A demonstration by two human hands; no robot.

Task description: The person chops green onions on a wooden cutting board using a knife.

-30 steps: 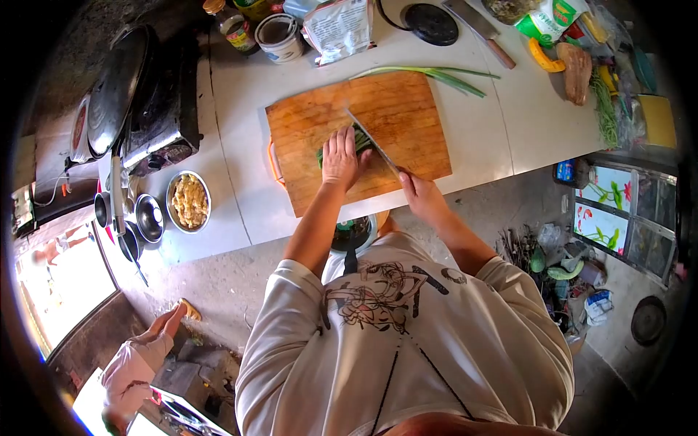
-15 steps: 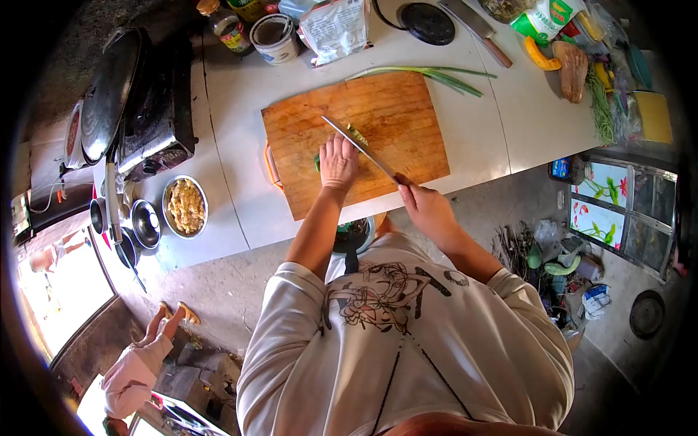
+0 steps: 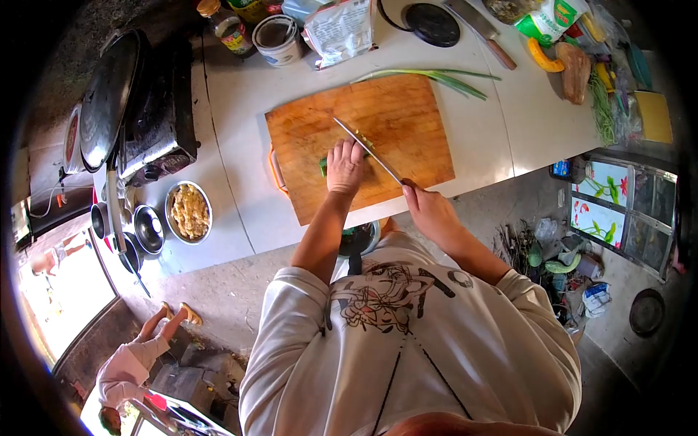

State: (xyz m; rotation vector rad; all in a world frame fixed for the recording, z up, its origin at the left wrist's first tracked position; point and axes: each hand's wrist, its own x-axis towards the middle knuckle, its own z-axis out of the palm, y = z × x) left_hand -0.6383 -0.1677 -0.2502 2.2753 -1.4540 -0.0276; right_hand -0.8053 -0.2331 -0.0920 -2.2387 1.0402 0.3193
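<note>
On the wooden cutting board, my left hand is closed over a green vegetable, whose end shows at the left of the fingers. The rest is covered by the hand, so its exact kind is unclear. My right hand grips the handle of a knife. Its blade slants across the board, close against the left fingertips. Small pale green cut pieces lie by the blade's far side. Several long green onion stalks rest along the board's back edge.
A second knife lies at the back beside a black lid. At left are a stove, a pan and a bowl of pale chunky food. A squash sits at right. Another person is at lower left.
The view has shifted slightly. The knife's tip has moved a little to the right over the board, while both hands keep their grips.
</note>
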